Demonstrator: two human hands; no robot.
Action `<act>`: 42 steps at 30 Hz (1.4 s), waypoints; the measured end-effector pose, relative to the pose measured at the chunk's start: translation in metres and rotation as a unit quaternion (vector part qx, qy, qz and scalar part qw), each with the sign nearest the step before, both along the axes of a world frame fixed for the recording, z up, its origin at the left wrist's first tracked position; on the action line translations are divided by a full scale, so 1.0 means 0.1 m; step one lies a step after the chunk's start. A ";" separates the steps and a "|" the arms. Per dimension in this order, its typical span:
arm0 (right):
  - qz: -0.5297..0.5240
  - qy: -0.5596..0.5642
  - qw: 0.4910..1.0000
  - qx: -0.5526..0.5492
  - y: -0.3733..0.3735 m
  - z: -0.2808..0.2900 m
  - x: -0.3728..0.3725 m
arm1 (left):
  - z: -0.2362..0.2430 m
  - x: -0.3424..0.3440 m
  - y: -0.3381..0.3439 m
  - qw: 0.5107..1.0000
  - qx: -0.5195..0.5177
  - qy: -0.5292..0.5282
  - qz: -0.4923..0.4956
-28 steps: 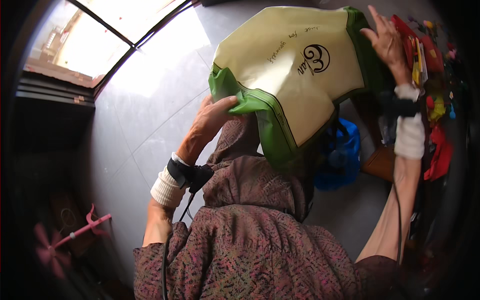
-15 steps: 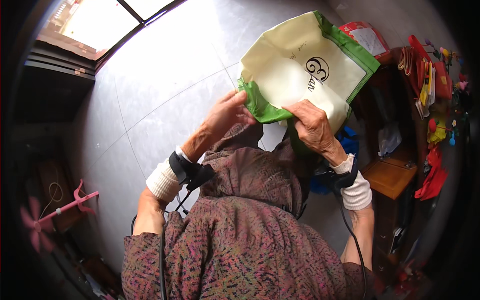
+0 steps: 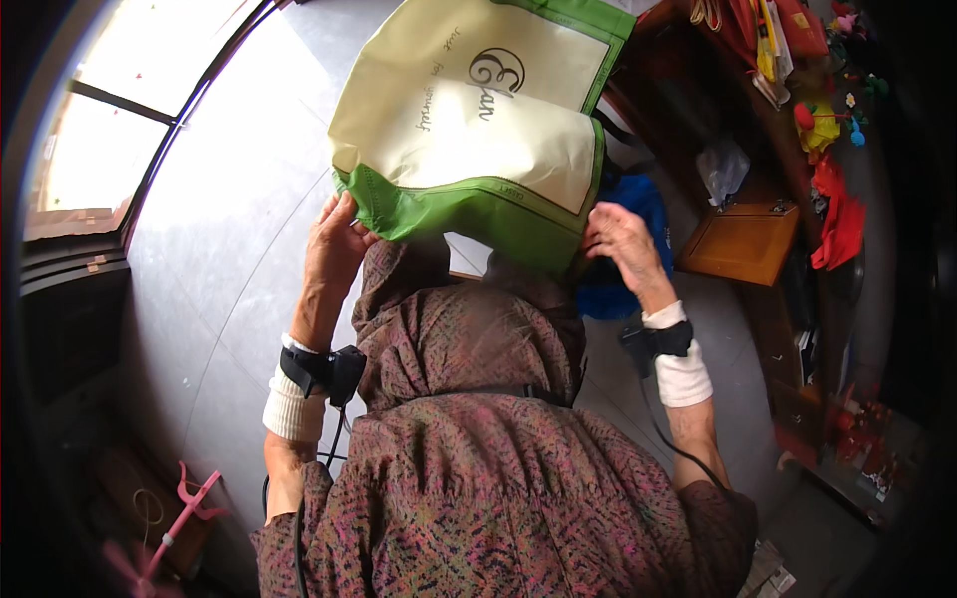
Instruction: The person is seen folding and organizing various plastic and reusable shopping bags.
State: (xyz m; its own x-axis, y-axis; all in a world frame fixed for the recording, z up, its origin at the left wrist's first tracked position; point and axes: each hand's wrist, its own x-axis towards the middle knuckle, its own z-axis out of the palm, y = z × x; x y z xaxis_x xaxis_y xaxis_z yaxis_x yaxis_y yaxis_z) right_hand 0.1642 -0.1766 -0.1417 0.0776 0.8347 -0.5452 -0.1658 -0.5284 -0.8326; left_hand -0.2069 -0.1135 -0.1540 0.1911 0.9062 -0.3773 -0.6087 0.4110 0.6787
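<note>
A cream and green shopping bag (image 3: 449,120) with dark lettering is spread out in front of me, above my knees. At its lower left corner, my left hand (image 3: 334,244) is closed on the green edging, thumb on top. My right hand (image 3: 630,249) is at the bag's right green edge with its fingers bent against it; some fingertips are hidden there. The bag's front panel is creased. Both my wrists carry black straps with cables over white cuffs.
Behind my right hand lies a blue bag (image 3: 638,204). Further right are a dark wooden cabinet with a lowered door (image 3: 743,244), a clear plastic bag (image 3: 724,169) and red hanging items (image 3: 837,214). A pink fan stand (image 3: 184,518) is at lower left.
The bag has shifted left and spread flatter, showing more of its front. My left hand moved left with its corner. My right hand went from the front panel to the right edge.
</note>
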 end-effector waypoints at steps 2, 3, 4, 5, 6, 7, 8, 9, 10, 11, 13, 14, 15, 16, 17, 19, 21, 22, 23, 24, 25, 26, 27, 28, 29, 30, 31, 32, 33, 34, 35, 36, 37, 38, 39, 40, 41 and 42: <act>-0.030 0.001 1.000 0.007 -0.06 -0.05 -0.16 | -0.02 -0.03 0.01 1.000 0.004 0.002 -0.015; -0.014 -0.069 0.996 0.060 -0.09 -0.26 -0.02 | 0.06 0.06 0.05 1.000 0.012 0.002 -0.011; -0.012 -0.113 0.991 0.064 -0.05 -0.21 0.00 | 0.05 0.07 0.06 1.000 0.008 0.010 -0.006; -0.010 -0.156 0.985 0.070 -0.03 -0.14 -0.01 | 0.03 0.06 0.06 1.000 0.005 0.018 0.001; -0.050 -0.120 0.987 0.095 0.00 -0.10 -0.03 | 0.01 0.06 0.07 1.000 0.008 0.013 -0.007; -0.089 -0.082 0.985 0.119 0.04 -0.04 -0.06 | 0.02 0.06 0.08 1.000 0.012 0.008 -0.013; -0.110 -0.049 0.984 0.128 0.09 0.04 -0.10 | 0.03 0.06 0.07 1.000 0.002 0.023 -0.008; -0.109 -0.035 0.981 0.158 0.10 -0.05 0.03 | 0.19 0.17 0.05 0.999 -0.023 0.045 0.012; -0.125 -0.032 0.978 0.162 0.14 0.00 0.06 | 0.18 0.14 0.01 0.998 -0.015 0.068 0.008; -0.142 -0.031 0.975 0.166 0.19 0.09 0.08 | 0.14 0.11 -0.02 0.996 -0.008 0.091 0.003; -0.140 0.010 0.972 0.186 0.23 0.18 0.15 | -0.08 -0.05 -0.10 0.995 0.011 0.048 -0.083; -0.113 0.032 0.974 0.191 0.27 0.20 0.15 | -0.14 -0.08 -0.15 0.991 -0.016 0.105 -0.082; -0.086 0.053 0.975 0.199 0.31 0.21 0.15 | -0.07 -0.09 -0.16 0.991 -0.016 0.104 -0.079; -0.083 0.053 0.975 0.199 0.32 0.20 0.15 | 0.00 -0.10 -0.17 0.973 0.014 0.215 -0.086; -0.075 0.074 0.976 0.190 0.32 0.19 0.16 | 0.02 -0.10 -0.17 0.941 0.043 0.322 -0.093; -0.062 0.091 0.977 0.183 0.31 0.20 0.16 | 0.09 -0.09 -0.07 0.914 0.097 0.389 -0.071; -0.075 0.110 0.975 0.177 0.24 0.17 0.17 | 0.20 -0.04 0.03 0.808 0.256 0.521 -0.101; -0.081 0.097 0.976 0.175 0.23 0.15 0.18 | 0.17 -0.04 0.10 0.749 0.309 0.570 -0.135; -0.093 0.055 0.981 0.163 0.23 0.14 0.19 | 0.14 -0.06 0.14 0.787 0.307 0.519 -0.130; -0.108 0.031 0.979 0.167 0.24 0.18 0.15 | 0.06 -0.11 0.17 0.782 0.315 0.524 -0.124; -0.124 0.008 0.977 0.171 0.26 0.21 0.09 | 0.00 -0.15 0.20 0.775 0.324 0.529 -0.118; -0.110 -0.022 0.974 0.195 0.26 0.22 0.11 | 0.05 -0.12 0.20 0.735 0.361 0.566 -0.091; -0.093 -0.048 0.971 0.217 0.26 0.21 0.10 | 0.12 -0.10 0.15 0.689 0.395 0.604 -0.059; -0.093 -0.054 0.969 0.221 0.25 0.32 0.01 | 0.12 -0.09 0.14 0.668 0.403 0.625 -0.043; -0.087 -0.059 0.968 0.228 0.24 0.34 0.01 | 0.12 -0.07 0.14 0.645 0.409 0.645 -0.026; -0.075 -0.068 0.968 0.228 0.24 0.35 0.04 | 0.15 -0.04 0.15 0.627 0.425 0.653 -0.014; -0.061 -0.076 0.969 0.227 0.24 0.35 0.07 | 0.22 -0.01 0.15 0.570 0.456 0.684 -0.005; -0.059 -0.087 0.966 0.235 0.23 0.36 0.07 | 0.28 0.01 0.16 0.539 0.489 0.686 -0.011; -0.064 -0.089 0.965 0.238 0.24 0.35 0.10 | 0.31 0.01 0.18 0.506 0.517 0.690 -0.013; -0.045 -0.172 0.958 0.227 0.25 0.34 0.12 | 0.31 0.01 0.21 0.504 0.521 0.689 -0.012; -0.025 -0.252 0.944 0.213 0.26 0.33 0.13 | 0.31 0.00 0.22 0.501 0.535 0.680 -0.030; -0.029 -0.298 0.931 0.209 0.26 0.37 0.06 | 0.31 -0.03 0.21 0.496 0.545 0.674 -0.049; -0.025 -0.292 0.933 0.211 0.28 0.35 0.05 | 0.32 -0.02 0.22 0.489 0.554 0.673 -0.034; -0.034 -0.322 0.912 0.251 0.30 0.33 0.08 | 0.33 0.01 0.24 0.492 0.559 0.667 -0.036; -0.041 -0.348 0.891 0.290 0.31 0.27 0.08 | 0.33 0.03 0.26 0.494 0.560 0.664 -0.039; -0.047 -0.408 0.854 0.320 0.31 0.29 0.10 | 0.38 0.06 0.27 0.511 0.566 0.645 -0.046; -0.045 -0.410 0.857 0.309 0.28 0.34 0.11 | 0.35 0.06 0.30 0.511 0.573 0.639 -0.047; -0.078 -0.285 0.911 0.289 0.26 0.43 0.08 | 0.33 0.10 0.33 0.513 0.584 0.627 -0.045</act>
